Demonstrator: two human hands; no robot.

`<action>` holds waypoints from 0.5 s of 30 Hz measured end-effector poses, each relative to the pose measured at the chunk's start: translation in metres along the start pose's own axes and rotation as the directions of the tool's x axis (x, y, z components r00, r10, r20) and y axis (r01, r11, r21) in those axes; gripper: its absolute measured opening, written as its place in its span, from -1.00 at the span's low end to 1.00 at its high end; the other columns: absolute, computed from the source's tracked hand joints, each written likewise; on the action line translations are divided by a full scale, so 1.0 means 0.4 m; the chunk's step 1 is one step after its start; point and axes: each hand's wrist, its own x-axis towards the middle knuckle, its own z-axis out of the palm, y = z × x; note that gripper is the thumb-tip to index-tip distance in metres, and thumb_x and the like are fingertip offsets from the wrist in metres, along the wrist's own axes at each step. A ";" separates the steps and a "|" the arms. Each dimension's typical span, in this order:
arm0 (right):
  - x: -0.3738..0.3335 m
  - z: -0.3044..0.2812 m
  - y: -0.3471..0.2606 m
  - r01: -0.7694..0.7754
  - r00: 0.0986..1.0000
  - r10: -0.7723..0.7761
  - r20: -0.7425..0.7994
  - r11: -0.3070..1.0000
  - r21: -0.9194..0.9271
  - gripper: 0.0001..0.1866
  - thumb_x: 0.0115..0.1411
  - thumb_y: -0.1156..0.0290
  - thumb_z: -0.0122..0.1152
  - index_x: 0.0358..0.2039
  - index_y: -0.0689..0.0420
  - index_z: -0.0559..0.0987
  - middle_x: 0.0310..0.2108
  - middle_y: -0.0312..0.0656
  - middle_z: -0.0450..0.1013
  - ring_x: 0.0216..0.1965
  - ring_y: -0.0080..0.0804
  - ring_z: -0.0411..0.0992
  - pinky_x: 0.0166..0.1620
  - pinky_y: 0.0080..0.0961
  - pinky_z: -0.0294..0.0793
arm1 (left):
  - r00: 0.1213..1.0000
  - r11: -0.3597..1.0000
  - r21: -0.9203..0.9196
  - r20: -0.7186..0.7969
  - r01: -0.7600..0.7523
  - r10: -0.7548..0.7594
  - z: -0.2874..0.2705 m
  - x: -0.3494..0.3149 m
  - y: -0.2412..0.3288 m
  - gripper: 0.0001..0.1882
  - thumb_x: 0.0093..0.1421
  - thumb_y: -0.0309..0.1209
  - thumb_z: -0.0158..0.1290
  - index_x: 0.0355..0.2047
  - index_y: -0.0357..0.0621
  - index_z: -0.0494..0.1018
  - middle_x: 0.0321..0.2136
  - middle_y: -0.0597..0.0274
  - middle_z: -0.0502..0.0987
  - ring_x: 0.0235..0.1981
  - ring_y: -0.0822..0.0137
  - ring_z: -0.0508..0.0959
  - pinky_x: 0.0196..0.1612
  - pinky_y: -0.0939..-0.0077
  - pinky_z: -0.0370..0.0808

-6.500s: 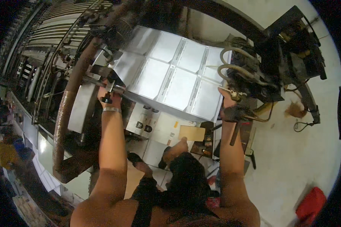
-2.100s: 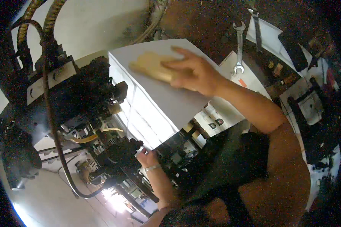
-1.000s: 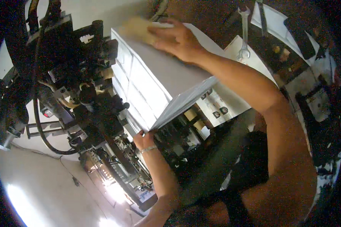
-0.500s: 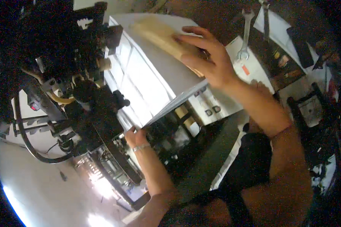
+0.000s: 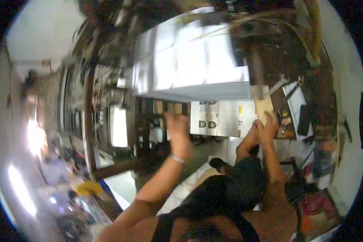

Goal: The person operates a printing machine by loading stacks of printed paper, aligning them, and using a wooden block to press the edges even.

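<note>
A tall stack of white paper sheets (image 5: 181, 60) stands in the machine ahead of me. My right hand (image 5: 268, 127) is closed round the lower end of a tan, flat wooden strip (image 5: 263, 105), to the right of the stack. The strip is upright, its top end by the stack's right corner. My left hand (image 5: 178, 131) is lifted below the front edge of the stack, apart from it. Motion smears its fingers, and nothing plainly shows in them.
A printed sheet (image 5: 228, 117) covers a surface below the stack, with my bare foot (image 5: 249, 141) at its right end. A wrench (image 5: 277, 85) lies beyond the strip. Dark machine parts (image 5: 105, 97) stand at left.
My right hand has brought the wooden strip off the top of the stack to its right side. My left hand has come away from the stack's lower corner. The view has turned.
</note>
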 end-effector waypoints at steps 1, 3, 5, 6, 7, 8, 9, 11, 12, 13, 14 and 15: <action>-0.008 0.011 -0.012 0.071 0.995 -0.070 0.075 0.997 -0.015 -0.39 -0.02 0.23 0.32 0.07 0.07 0.41 0.20 0.11 0.15 0.23 0.12 0.10 0.27 -0.05 0.06 | 0.985 0.970 0.242 0.168 -0.012 -0.030 -0.047 -0.089 -0.068 -0.81 0.23 -0.39 -0.02 -0.17 -0.17 0.39 -0.22 0.16 0.44 -0.22 0.31 0.42 -0.10 0.42 0.38; 0.001 0.020 -0.048 0.181 0.975 -0.176 0.133 0.983 -0.025 -0.37 -0.01 0.16 0.31 0.09 0.05 0.39 0.21 0.11 0.14 0.24 0.13 0.07 0.29 -0.04 0.02 | 0.876 0.918 0.379 0.474 -0.115 -0.086 -0.136 -0.263 -0.193 -0.81 0.23 -0.40 -0.04 -0.20 -0.23 0.41 -0.32 0.15 0.50 -0.25 0.31 0.47 -0.14 0.32 0.41; 0.023 0.006 -0.085 0.185 0.968 -0.121 0.219 0.935 -0.303 -0.32 0.00 0.11 0.31 0.14 0.02 0.34 0.22 0.13 0.10 0.25 0.19 0.04 0.30 -0.01 -0.03 | 0.582 0.871 0.406 0.792 -0.275 -0.185 -0.234 -0.408 -0.268 -0.74 0.25 -0.29 -0.07 -0.37 -0.25 0.47 -0.46 -0.02 0.51 -0.38 0.18 0.51 -0.22 0.26 0.42; 0.027 -0.009 -0.103 0.296 0.952 -0.247 0.183 0.896 -0.330 -0.27 -0.01 0.02 0.31 0.14 0.06 0.35 0.20 0.17 0.12 0.23 0.18 0.06 0.28 -0.04 0.02 | 0.331 0.851 0.450 0.874 -0.271 -0.357 -0.291 -0.431 -0.294 -0.73 0.25 -0.29 -0.09 -0.37 -0.25 0.48 -0.41 -0.02 0.53 -0.34 0.07 0.52 -0.20 0.22 0.43; 0.044 -0.020 -0.129 0.384 0.922 -0.332 0.200 0.852 -0.356 -0.22 -0.01 -0.07 0.31 0.14 0.09 0.36 0.17 0.20 0.15 0.22 0.17 0.07 0.25 -0.07 0.06 | 0.188 0.834 0.490 0.871 -0.253 -0.454 -0.293 -0.474 -0.318 -0.73 0.25 -0.29 -0.11 -0.30 -0.23 0.50 -0.37 -0.02 0.54 -0.27 0.07 0.53 -0.16 0.22 0.43; 0.069 -0.043 -0.152 0.311 0.904 -0.226 0.363 0.930 -0.196 -0.18 -0.02 -0.04 0.33 0.18 0.11 0.31 0.19 0.22 0.12 0.25 0.17 0.03 0.28 -0.09 0.03 | 0.122 0.822 0.513 0.858 -0.248 -0.499 -0.309 -0.502 -0.336 -0.73 0.25 -0.29 -0.11 -0.29 -0.23 0.49 -0.37 -0.02 0.54 -0.27 0.08 0.53 -0.16 0.22 0.43; 0.075 -0.064 -0.181 0.512 0.840 -0.460 0.287 0.848 -0.140 -0.19 -0.05 0.10 0.39 0.18 0.15 0.31 0.21 0.20 0.11 0.26 0.15 0.04 0.27 -0.09 0.05 | 0.152 0.805 0.547 0.837 -0.230 -0.526 -0.317 -0.523 -0.345 -0.72 0.25 -0.28 -0.10 -0.28 -0.22 0.49 -0.36 -0.02 0.54 -0.27 0.08 0.53 -0.16 0.22 0.43; 0.109 -0.121 -0.240 0.469 0.794 -0.432 0.428 0.883 0.023 -0.26 -0.05 0.26 0.41 0.13 0.24 0.35 0.19 0.17 0.15 0.18 0.14 0.14 0.25 -0.12 0.11 | 0.240 0.802 0.572 0.814 -0.173 -0.529 -0.303 -0.544 -0.371 -0.72 0.25 -0.27 -0.10 -0.27 -0.22 0.49 -0.35 -0.02 0.54 -0.26 0.08 0.53 -0.16 0.23 0.43; 0.092 -0.154 -0.258 0.514 0.784 -0.475 0.401 0.858 0.011 -0.28 -0.04 0.29 0.41 0.13 0.25 0.36 0.18 0.16 0.17 0.16 0.13 0.17 0.24 -0.13 0.13 | 0.270 0.807 0.572 0.808 -0.147 -0.524 -0.294 -0.553 -0.386 -0.72 0.25 -0.27 -0.09 -0.27 -0.22 0.49 -0.35 -0.02 0.55 -0.26 0.08 0.54 -0.16 0.23 0.43; 0.100 -0.190 -0.288 0.487 0.742 -0.481 0.467 0.866 0.118 -0.29 -0.01 0.30 0.39 0.14 0.25 0.34 0.17 0.14 0.19 0.16 0.08 0.19 0.23 -0.16 0.13 | 0.303 0.813 0.569 0.802 -0.125 -0.515 -0.285 -0.555 -0.394 -0.71 0.25 -0.26 -0.09 -0.26 -0.22 0.49 -0.35 -0.01 0.55 -0.26 0.09 0.54 -0.15 0.23 0.43; 0.105 -0.219 -0.319 0.395 0.721 -0.439 0.536 0.896 0.203 -0.30 0.02 0.30 0.37 0.15 0.25 0.32 0.16 0.11 0.22 0.15 0.04 0.21 0.22 -0.18 0.14 | 0.322 0.819 0.564 0.799 -0.106 -0.508 -0.281 -0.562 -0.404 -0.71 0.24 -0.26 -0.09 -0.25 -0.22 0.49 -0.34 -0.01 0.55 -0.26 0.09 0.54 -0.15 0.24 0.43; 0.104 -0.256 -0.342 0.424 0.737 -0.428 0.523 0.896 0.134 -0.32 0.06 0.24 0.35 0.12 0.28 0.33 0.15 0.10 0.23 0.14 0.01 0.23 0.18 -0.21 0.23 | 0.348 0.828 0.554 0.795 -0.084 -0.497 -0.280 -0.567 -0.410 -0.71 0.24 -0.25 -0.09 -0.25 -0.22 0.48 -0.34 -0.01 0.55 -0.26 0.09 0.54 -0.15 0.24 0.43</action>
